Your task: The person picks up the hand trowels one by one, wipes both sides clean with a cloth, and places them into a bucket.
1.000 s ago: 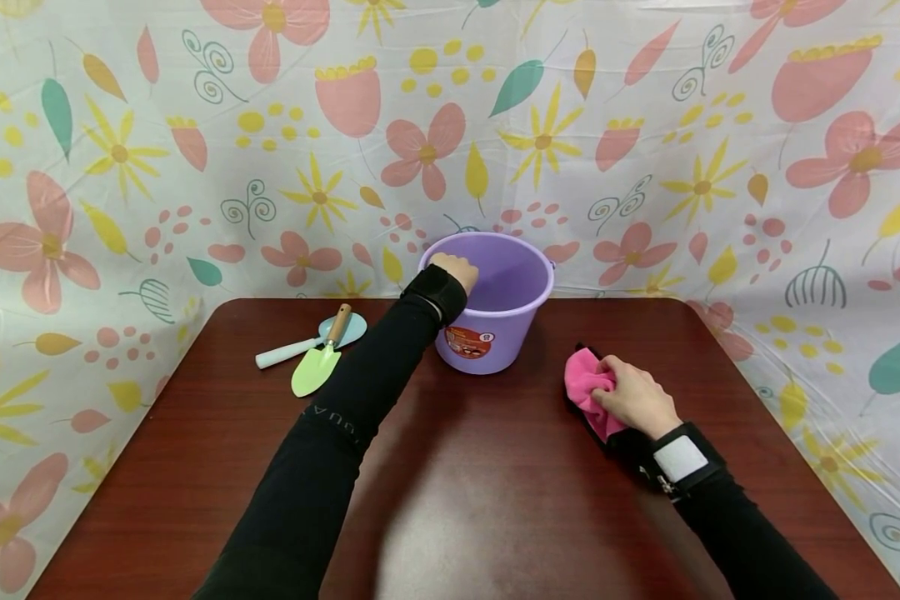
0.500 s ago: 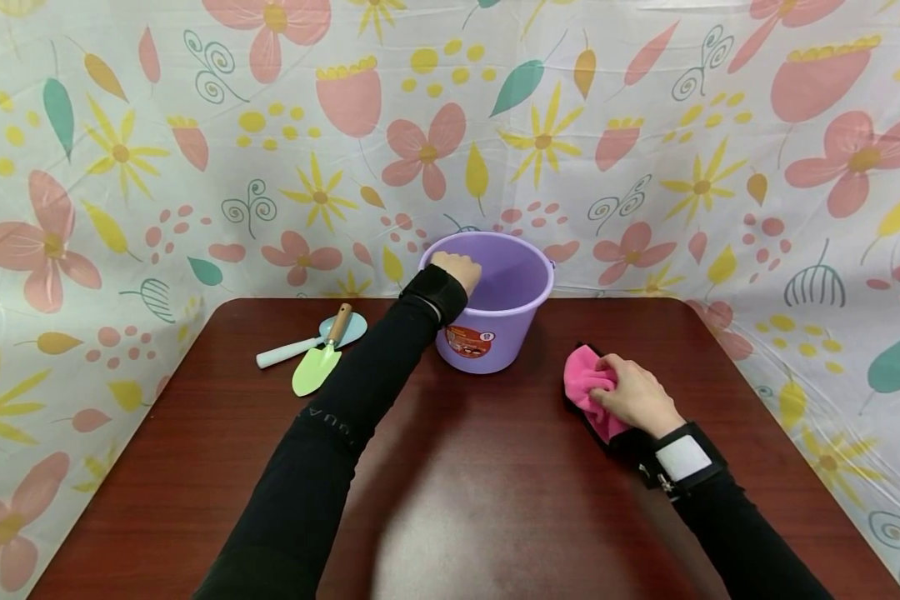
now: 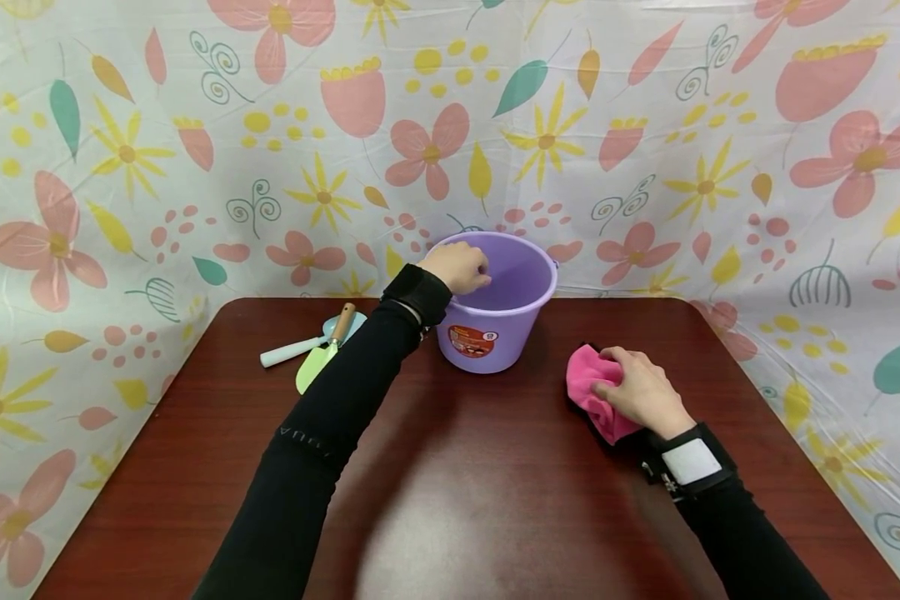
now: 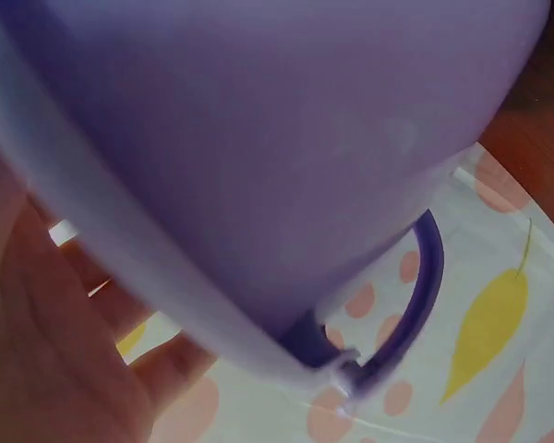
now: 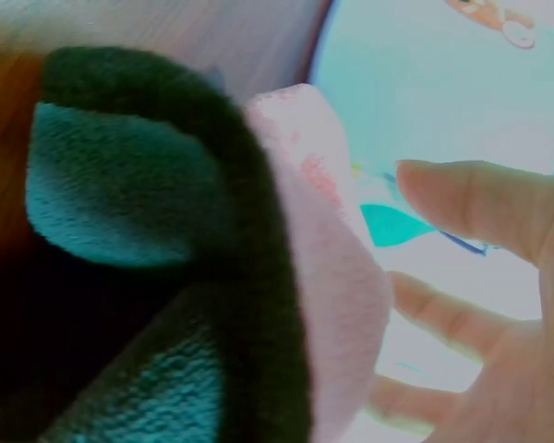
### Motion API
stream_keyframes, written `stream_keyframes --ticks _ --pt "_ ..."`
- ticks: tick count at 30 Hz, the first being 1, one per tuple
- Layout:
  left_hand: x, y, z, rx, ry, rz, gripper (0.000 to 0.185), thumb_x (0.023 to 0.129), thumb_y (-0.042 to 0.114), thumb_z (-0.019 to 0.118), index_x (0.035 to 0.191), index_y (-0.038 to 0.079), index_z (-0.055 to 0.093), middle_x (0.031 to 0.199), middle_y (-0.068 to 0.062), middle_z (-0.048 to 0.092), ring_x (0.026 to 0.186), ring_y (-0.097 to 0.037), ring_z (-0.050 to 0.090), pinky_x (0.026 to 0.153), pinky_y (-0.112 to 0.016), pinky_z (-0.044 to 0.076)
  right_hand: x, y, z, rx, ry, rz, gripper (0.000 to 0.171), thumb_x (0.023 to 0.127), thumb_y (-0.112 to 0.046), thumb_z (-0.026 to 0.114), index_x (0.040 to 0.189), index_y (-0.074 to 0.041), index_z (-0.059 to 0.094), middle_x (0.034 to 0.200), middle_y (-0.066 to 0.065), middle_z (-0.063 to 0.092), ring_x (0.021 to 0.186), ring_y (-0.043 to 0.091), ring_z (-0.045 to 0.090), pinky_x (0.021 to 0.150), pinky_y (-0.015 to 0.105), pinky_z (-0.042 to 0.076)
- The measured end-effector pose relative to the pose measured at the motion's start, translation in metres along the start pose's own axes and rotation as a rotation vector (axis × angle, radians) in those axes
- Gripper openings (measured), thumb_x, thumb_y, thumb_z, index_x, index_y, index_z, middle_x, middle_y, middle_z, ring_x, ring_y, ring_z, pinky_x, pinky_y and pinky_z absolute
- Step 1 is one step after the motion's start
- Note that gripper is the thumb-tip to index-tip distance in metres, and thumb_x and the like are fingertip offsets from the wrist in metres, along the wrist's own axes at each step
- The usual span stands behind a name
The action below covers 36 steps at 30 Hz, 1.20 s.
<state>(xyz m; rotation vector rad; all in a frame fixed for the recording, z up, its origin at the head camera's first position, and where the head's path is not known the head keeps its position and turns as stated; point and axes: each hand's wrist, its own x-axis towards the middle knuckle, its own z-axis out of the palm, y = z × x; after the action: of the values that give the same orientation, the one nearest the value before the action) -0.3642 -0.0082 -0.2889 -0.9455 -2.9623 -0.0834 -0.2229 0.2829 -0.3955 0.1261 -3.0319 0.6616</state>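
A purple bucket [image 3: 495, 333] with an orange label stands at the back middle of the table. My left hand [image 3: 457, 267] is over its left rim, and in the left wrist view the fingers [image 4: 171, 369] spread loosely along the outside of the rim [image 4: 175, 277]. To the right lies a soft pink fabric piece [image 3: 600, 396] with a black edge, bunched up on the table. My right hand [image 3: 648, 396] is at its right side, thumb [image 5: 471, 203] and fingers apart, fingertips right at the fabric. In the right wrist view its fuzzy black edge [image 5: 268, 305] shows close up.
Left of the bucket, a green hand trowel [image 3: 315, 367] with a wooden handle lies across a light blue trowel [image 3: 292, 352] with a whitish handle. A flowered cloth [image 3: 195, 167] hangs behind the brown table [image 3: 195, 467].
My left hand has come up and turned at the bucket's rim, fingers now looser. My right hand has loosened from the pink fabric and shifted slightly right.
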Motion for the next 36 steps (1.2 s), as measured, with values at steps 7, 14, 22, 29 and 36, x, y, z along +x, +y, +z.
stream_keyframes --ticks 7,14,22,29,36 --pt "-0.023 -0.012 -0.007 -0.148 0.088 -0.001 0.034 0.101 0.038 0.054 0.125 0.017 0.066 0.125 0.001 0.062 0.118 -0.018 0.054 0.097 -0.037 0.041 -0.005 -0.01 -0.003 -0.008 0.02 0.027 0.059 0.088 -0.03 0.069 0.137 -0.007 0.048 0.137 0.029 0.04 0.118 0.057 0.035 0.077 0.073 0.038" --pt "-0.064 -0.022 -0.008 -0.3 0.235 -0.031 0.039 0.102 0.036 0.052 0.133 0.014 0.061 0.136 -0.006 0.055 0.128 -0.021 0.047 0.105 -0.038 0.036 -0.012 -0.018 -0.007 -0.018 0.055 0.029 0.058 0.087 -0.03 0.068 0.137 -0.008 0.049 0.14 0.027 0.039 0.123 0.055 0.031 0.076 0.076 0.036" --pt "-0.117 -0.043 0.003 -0.377 0.379 -0.133 0.036 0.101 0.035 0.054 0.13 0.015 0.063 0.133 -0.005 0.054 0.122 -0.023 0.05 0.095 -0.043 0.043 -0.019 -0.022 -0.008 -0.008 0.103 0.015 0.055 0.088 -0.029 0.068 0.136 -0.008 0.05 0.14 0.027 0.04 0.123 0.055 0.031 0.074 0.076 0.036" --pt "-0.156 -0.065 0.021 -0.445 0.417 -0.228 0.036 0.102 0.035 0.054 0.131 0.015 0.062 0.133 -0.006 0.054 0.11 -0.025 0.059 0.089 -0.043 0.047 -0.021 -0.021 -0.007 -0.009 0.106 0.017 0.057 0.088 -0.03 0.069 0.136 -0.006 0.049 0.139 0.028 0.039 0.123 0.055 0.03 0.075 0.076 0.036" --pt "-0.175 -0.092 0.047 -0.434 0.374 -0.327 0.032 0.102 0.027 0.054 0.131 0.015 0.062 0.134 -0.01 0.053 0.108 -0.028 0.056 0.083 -0.044 0.047 -0.014 -0.019 -0.005 -0.005 0.078 0.036 0.059 0.088 -0.031 0.068 0.138 -0.007 0.047 0.14 0.029 0.037 0.122 0.056 0.029 0.075 0.077 0.035"
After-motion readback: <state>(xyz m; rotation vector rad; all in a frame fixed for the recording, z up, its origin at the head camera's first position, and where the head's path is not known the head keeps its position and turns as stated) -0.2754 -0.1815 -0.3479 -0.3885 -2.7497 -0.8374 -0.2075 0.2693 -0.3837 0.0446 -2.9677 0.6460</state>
